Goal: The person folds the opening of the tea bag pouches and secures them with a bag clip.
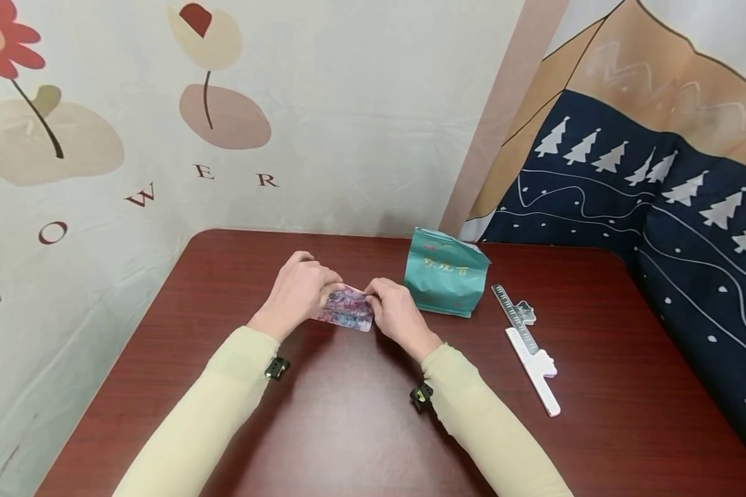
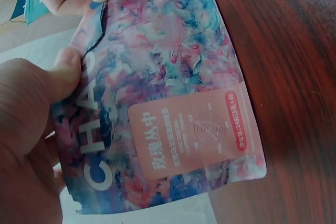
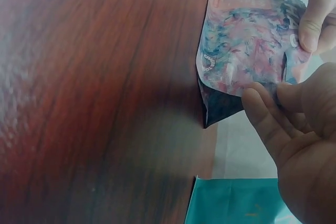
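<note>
A pink and blue patterned pouch (image 1: 350,310) with large white letters and a pink label is held between both hands above the table. My left hand (image 1: 301,288) pinches its top edge, thumb in front, as the left wrist view shows. Close beside it, my right hand (image 1: 399,312) pinches the top edge near the corner with thumb and fingers (image 3: 262,114). Between the two hands the pouch (image 2: 157,51) has a dark slit, with a narrow strip standing off from its top edge. What is inside the pouch is hidden.
A teal bag (image 1: 445,273) stands upright to the right of my right hand. Farther right lie a clear ruler-like clip (image 1: 514,314) and a white one (image 1: 532,373) on the reddish-brown table (image 1: 348,428). A printed cloth (image 1: 348,117) hangs behind the table.
</note>
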`<act>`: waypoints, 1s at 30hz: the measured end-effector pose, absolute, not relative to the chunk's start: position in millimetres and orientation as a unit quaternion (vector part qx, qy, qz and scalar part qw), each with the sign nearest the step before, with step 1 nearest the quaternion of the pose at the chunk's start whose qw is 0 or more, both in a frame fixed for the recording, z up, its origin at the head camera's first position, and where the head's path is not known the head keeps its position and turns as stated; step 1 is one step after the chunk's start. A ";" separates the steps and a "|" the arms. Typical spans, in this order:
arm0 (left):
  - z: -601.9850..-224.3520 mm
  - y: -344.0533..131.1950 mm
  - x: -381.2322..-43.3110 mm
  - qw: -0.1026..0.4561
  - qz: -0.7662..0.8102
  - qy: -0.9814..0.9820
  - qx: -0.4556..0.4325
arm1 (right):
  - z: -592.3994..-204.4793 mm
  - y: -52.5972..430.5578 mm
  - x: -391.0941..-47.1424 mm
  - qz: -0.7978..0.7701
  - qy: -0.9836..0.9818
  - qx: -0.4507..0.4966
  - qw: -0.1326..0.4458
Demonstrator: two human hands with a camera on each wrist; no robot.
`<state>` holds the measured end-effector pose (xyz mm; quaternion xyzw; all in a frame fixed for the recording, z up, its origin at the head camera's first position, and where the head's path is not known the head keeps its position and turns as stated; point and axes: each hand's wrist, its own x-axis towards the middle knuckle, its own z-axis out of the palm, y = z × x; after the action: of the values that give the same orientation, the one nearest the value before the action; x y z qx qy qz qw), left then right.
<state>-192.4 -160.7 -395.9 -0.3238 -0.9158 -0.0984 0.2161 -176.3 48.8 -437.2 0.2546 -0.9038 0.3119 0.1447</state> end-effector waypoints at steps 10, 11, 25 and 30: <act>-399.1 -164.8 -191.3 0.174 -0.136 -0.921 -0.322 | -435.4 49.6 -172.8 0.319 -0.905 0.245 0.140; -399.2 -165.1 -191.6 0.175 -0.139 -0.919 -0.325 | -435.0 50.0 -172.2 0.320 -0.904 0.247 0.140; -399.1 -165.9 -194.2 0.170 -0.146 -0.917 -0.331 | -428.4 67.6 -159.0 0.312 -0.905 0.258 0.131; -401.0 -165.4 -193.9 0.172 -0.140 -0.917 -0.331 | -425.7 79.4 -153.9 0.316 -0.903 0.263 0.125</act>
<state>-193.9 -165.4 -401.0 -0.3310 -0.9173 -0.1397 0.1718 -153.9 79.4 -425.7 0.2633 -0.9030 0.3158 0.1245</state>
